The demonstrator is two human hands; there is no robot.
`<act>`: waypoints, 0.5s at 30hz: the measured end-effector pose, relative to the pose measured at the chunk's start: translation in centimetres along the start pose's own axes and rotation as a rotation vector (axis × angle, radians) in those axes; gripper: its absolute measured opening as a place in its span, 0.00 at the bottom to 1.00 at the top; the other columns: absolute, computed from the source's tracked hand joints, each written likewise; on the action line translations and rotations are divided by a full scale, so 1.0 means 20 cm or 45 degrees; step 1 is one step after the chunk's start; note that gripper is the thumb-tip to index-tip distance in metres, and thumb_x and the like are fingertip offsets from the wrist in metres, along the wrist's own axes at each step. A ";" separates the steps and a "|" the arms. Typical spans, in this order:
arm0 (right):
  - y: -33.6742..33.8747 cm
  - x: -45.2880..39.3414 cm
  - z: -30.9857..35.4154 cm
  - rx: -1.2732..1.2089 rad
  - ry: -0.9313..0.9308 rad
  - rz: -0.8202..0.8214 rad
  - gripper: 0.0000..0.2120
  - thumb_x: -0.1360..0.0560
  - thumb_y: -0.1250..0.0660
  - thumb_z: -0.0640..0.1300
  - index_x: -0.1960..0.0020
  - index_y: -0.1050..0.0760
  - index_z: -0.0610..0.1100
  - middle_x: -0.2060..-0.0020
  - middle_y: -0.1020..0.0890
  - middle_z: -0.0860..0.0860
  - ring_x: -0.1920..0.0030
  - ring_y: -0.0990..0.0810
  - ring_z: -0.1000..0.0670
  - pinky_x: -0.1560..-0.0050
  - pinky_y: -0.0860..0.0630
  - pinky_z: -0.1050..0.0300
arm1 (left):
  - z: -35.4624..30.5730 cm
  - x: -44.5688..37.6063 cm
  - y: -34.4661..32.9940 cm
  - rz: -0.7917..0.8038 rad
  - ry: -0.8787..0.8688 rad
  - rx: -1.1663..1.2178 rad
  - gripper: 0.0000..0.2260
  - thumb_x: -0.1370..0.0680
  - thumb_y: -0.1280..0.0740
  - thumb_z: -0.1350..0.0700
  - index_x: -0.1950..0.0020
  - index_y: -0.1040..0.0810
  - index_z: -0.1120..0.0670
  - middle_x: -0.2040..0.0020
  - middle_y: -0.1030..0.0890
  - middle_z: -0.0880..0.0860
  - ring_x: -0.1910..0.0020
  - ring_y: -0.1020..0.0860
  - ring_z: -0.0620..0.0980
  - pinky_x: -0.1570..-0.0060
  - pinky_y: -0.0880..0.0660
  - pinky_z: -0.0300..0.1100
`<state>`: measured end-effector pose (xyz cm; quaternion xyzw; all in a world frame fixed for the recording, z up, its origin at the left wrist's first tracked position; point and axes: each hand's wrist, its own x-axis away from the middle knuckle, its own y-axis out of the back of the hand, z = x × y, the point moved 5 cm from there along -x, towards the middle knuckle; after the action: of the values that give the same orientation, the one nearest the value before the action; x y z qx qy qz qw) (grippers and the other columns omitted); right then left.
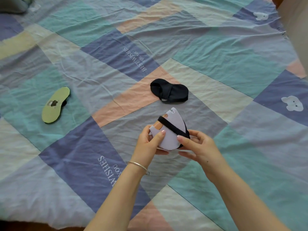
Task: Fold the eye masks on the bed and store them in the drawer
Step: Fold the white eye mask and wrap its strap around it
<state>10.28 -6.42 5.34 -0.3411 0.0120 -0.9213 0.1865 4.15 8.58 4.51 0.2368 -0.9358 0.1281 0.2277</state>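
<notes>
A pale lilac eye mask [171,130] with a black strap is folded in half and held just above the bed. My left hand [150,142] grips its left side, thumb on top. My right hand [198,145] pinches its right edge where the black strap wraps round. A black eye mask [170,90] lies flat on the bedspread just beyond them. A green eye mask [55,105] with a small dark print lies flat at the left. No drawer is in view.
The bed carries a patchwork bedspread [233,67] in teal, blue, pink and cream. A grey-green pillow corner [15,4] shows at the top left. The bed's right edge [288,34] runs along the top right, and its near edge is at the bottom left.
</notes>
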 end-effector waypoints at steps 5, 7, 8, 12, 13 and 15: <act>-0.04 -0.05 -0.01 -0.004 -0.016 0.028 0.11 0.31 0.27 0.36 0.49 0.21 0.36 0.62 0.14 0.45 0.63 0.15 0.49 0.62 0.18 0.58 | 0.02 -0.02 0.03 -0.024 0.055 0.128 0.05 0.25 0.32 0.60 0.51 0.27 0.56 0.52 0.20 0.55 0.55 0.18 0.52 0.65 0.18 0.48; -0.05 -0.08 0.01 0.057 0.004 0.045 0.09 0.30 0.28 0.36 0.51 0.21 0.36 0.66 0.15 0.47 0.67 0.16 0.50 0.65 0.18 0.59 | 0.02 -0.04 0.07 -0.052 0.117 0.160 0.08 0.30 0.30 0.57 0.54 0.25 0.56 0.57 0.20 0.54 0.60 0.18 0.52 0.67 0.20 0.47; -0.06 -0.09 0.01 0.085 0.009 0.061 0.08 0.30 0.28 0.36 0.52 0.21 0.36 0.67 0.16 0.47 0.69 0.17 0.51 0.66 0.19 0.59 | 0.02 -0.05 0.09 -0.074 0.153 0.175 0.09 0.33 0.31 0.54 0.56 0.24 0.55 0.59 0.20 0.54 0.62 0.17 0.52 0.68 0.20 0.46; -0.14 -0.15 0.00 0.215 0.007 0.161 0.03 0.29 0.29 0.34 0.55 0.21 0.37 0.68 0.17 0.46 0.70 0.18 0.51 0.67 0.19 0.60 | 0.04 -0.10 0.24 -0.251 0.241 0.130 0.10 0.32 0.28 0.46 0.58 0.22 0.51 0.58 0.18 0.52 0.60 0.17 0.52 0.70 0.22 0.44; -0.16 -0.17 0.00 0.258 0.005 0.188 0.03 0.29 0.30 0.34 0.55 0.21 0.37 0.68 0.18 0.46 0.70 0.19 0.51 0.66 0.19 0.59 | 0.04 -0.12 0.28 -0.279 0.240 0.103 0.10 0.31 0.28 0.44 0.58 0.21 0.49 0.55 0.18 0.52 0.57 0.18 0.52 0.69 0.22 0.45; -0.23 -0.20 -0.03 0.340 -0.009 0.243 0.05 0.29 0.30 0.34 0.53 0.21 0.34 0.68 0.18 0.46 0.71 0.20 0.52 0.65 0.19 0.58 | 0.03 -0.15 0.34 -0.311 0.199 0.113 0.06 0.30 0.30 0.42 0.58 0.21 0.43 0.52 0.19 0.51 0.56 0.20 0.50 0.65 0.23 0.45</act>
<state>11.18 -0.87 3.05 -0.3138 -0.0787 -0.8915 0.3170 2.95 15.30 1.56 0.3482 -0.8727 0.1588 0.3032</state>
